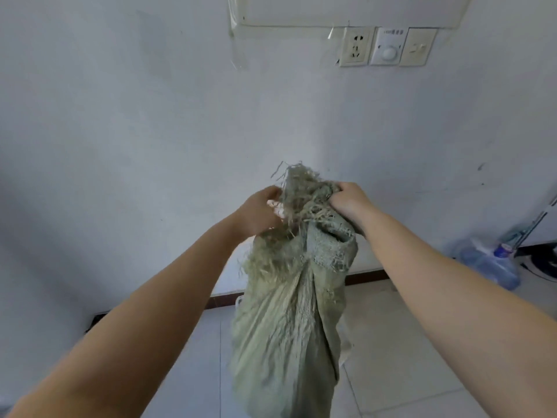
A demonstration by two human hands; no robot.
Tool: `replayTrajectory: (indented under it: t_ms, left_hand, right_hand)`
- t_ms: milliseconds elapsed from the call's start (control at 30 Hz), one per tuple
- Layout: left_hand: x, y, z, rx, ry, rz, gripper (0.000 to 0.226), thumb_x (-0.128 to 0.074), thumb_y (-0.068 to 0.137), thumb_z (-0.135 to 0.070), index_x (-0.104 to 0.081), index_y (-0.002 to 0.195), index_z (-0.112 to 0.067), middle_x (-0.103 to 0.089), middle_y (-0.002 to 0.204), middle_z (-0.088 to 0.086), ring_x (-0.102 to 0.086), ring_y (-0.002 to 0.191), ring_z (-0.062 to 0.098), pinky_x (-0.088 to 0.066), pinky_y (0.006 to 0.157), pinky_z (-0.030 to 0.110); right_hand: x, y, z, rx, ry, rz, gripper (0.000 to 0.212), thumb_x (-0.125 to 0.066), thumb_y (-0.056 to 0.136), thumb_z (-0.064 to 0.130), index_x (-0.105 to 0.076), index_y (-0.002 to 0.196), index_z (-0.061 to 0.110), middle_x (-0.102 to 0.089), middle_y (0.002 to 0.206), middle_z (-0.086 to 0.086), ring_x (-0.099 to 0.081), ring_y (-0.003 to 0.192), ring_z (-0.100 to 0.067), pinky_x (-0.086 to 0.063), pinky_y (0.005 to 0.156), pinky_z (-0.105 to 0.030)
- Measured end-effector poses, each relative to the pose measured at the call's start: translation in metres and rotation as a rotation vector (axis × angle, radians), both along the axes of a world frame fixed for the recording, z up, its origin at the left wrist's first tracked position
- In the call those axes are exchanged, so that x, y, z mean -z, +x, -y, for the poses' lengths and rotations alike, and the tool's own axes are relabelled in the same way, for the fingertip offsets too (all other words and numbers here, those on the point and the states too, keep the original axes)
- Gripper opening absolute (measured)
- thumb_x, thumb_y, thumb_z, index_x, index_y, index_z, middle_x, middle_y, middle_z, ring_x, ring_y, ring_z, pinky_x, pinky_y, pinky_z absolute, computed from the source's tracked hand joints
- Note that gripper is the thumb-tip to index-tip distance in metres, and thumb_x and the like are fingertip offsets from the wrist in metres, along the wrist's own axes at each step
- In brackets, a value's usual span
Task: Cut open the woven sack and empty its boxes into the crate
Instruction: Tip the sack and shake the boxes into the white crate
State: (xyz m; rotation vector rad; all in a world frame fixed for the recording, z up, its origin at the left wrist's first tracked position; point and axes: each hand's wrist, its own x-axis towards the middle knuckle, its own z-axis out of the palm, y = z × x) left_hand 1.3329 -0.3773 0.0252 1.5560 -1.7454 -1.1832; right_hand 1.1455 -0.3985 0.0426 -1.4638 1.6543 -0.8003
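A grey-green woven sack (286, 333) hangs upright in front of me, its frayed top edge bunched and its body drooping down toward the tiled floor. My left hand (259, 212) grips the frayed fibres on the left side of the sack's top. My right hand (351, 203) is clenched on the folded fabric at the right side of the top. Both arms are stretched forward at about chest height. No boxes or crate can be seen; the sack's inside is hidden.
A white wall (150, 131) stands close ahead with a power socket (355, 46) and switches high up. A blue water jug (488, 263) sits on the floor at the right. Pale floor tiles (391, 342) lie below.
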Motion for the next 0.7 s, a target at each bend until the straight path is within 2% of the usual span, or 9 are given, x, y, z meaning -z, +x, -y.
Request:
replayTrajectory:
  t_ms: [33, 100, 200, 267, 333, 400, 533, 633, 700]
  left_hand:
    - [0.013, 0.019, 0.002, 0.094, 0.072, 0.202, 0.078, -0.047, 0.079, 0.014, -0.025, 0.145, -0.021, -0.032, 0.146, 0.016, -0.046, 0.121, 0.034, -0.049, 0.082, 0.039]
    - [0.035, 0.033, -0.004, 0.217, 0.294, 0.361, 0.094, -0.047, 0.082, 0.014, 0.005, 0.150, -0.026, -0.011, 0.156, 0.015, -0.037, 0.132, 0.037, -0.048, 0.094, 0.042]
    - [0.042, 0.017, -0.014, 0.036, 0.392, 0.033, 0.059, -0.042, 0.087, 0.016, -0.027, 0.143, 0.004, -0.052, 0.118, 0.012, -0.054, 0.090, 0.021, -0.051, 0.082, 0.020]
    - [0.043, 0.011, -0.004, -0.124, 0.374, -0.224, 0.044, -0.036, 0.091, 0.016, -0.037, 0.134, 0.013, -0.060, 0.107, 0.012, -0.049, 0.071, 0.011, -0.051, 0.070, 0.015]
    - [0.043, 0.016, 0.012, -0.284, 0.345, -0.379, 0.041, -0.033, 0.094, 0.010, -0.036, 0.135, 0.012, -0.049, 0.135, 0.025, -0.055, 0.082, 0.018, -0.048, 0.091, 0.028]
    - [0.047, 0.023, 0.033, -0.386, 0.331, -0.448, 0.041, -0.034, 0.096, 0.002, -0.038, 0.135, 0.010, -0.042, 0.142, 0.027, -0.055, 0.114, 0.032, -0.040, 0.105, 0.041]
    - [0.061, 0.027, 0.066, -0.294, 0.428, -0.558, 0.048, -0.058, 0.085, -0.022, -0.052, 0.126, 0.001, -0.056, 0.130, 0.023, -0.062, 0.111, 0.034, -0.047, 0.099, 0.050]
    - [0.055, 0.014, 0.073, -0.198, 0.546, -0.582, 0.030, -0.052, 0.091, -0.017, -0.058, 0.112, 0.003, -0.063, 0.115, 0.023, -0.070, 0.095, 0.025, -0.056, 0.086, 0.039]
    - [0.033, 0.003, 0.061, -0.188, 0.505, -0.554, 0.031, -0.040, 0.098, -0.018, -0.057, 0.115, 0.001, -0.061, 0.121, 0.021, -0.066, 0.104, 0.027, -0.053, 0.088, 0.036]
  right_hand:
    - [-0.001, 0.003, 0.004, 0.018, 0.000, 0.044, 0.036, -0.046, 0.092, -0.002, -0.060, 0.123, 0.006, -0.062, 0.106, -0.009, -0.060, 0.077, -0.018, -0.043, 0.057, -0.012]
    - [-0.008, 0.017, 0.010, -0.001, 0.026, 0.064, 0.029, -0.048, 0.093, -0.002, -0.061, 0.119, 0.000, -0.056, 0.099, -0.006, -0.049, 0.060, -0.008, -0.037, 0.039, -0.005]
    - [-0.014, 0.061, 0.010, -0.111, 0.103, 0.112, 0.026, -0.052, 0.092, 0.001, -0.062, 0.116, -0.002, -0.061, 0.102, -0.007, -0.058, 0.067, -0.012, -0.045, 0.053, -0.004]
    - [-0.014, 0.077, 0.011, -0.142, 0.188, 0.321, 0.030, -0.055, 0.087, -0.005, -0.062, 0.115, 0.002, -0.067, 0.108, -0.019, -0.066, 0.085, -0.027, -0.056, 0.077, -0.027]
    - [-0.014, 0.070, 0.019, -0.141, 0.223, 0.651, 0.040, -0.053, 0.086, -0.008, -0.056, 0.123, 0.008, -0.064, 0.113, -0.018, -0.064, 0.094, -0.030, -0.054, 0.084, -0.040]
    - [-0.004, 0.048, 0.028, -0.080, 0.197, 0.744, 0.049, -0.051, 0.087, -0.008, -0.050, 0.131, 0.013, -0.055, 0.129, -0.012, -0.059, 0.105, -0.026, -0.049, 0.092, -0.039]
    - [0.051, 0.021, 0.020, -0.089, 0.356, 0.350, 0.087, -0.061, 0.078, -0.011, -0.029, 0.148, 0.029, -0.030, 0.155, -0.003, -0.040, 0.132, -0.021, -0.036, 0.107, -0.038]
    - [0.074, 0.031, 0.018, -0.212, 0.459, 0.178, 0.119, -0.094, 0.044, 0.042, -0.035, 0.146, 0.032, -0.044, 0.148, 0.000, -0.042, 0.134, -0.022, -0.031, 0.113, -0.046]
    - [0.070, 0.043, 0.021, -0.184, 0.367, 0.136, 0.107, -0.084, 0.039, 0.068, -0.055, 0.132, 0.024, -0.059, 0.133, 0.001, -0.054, 0.122, -0.020, -0.038, 0.109, -0.042]
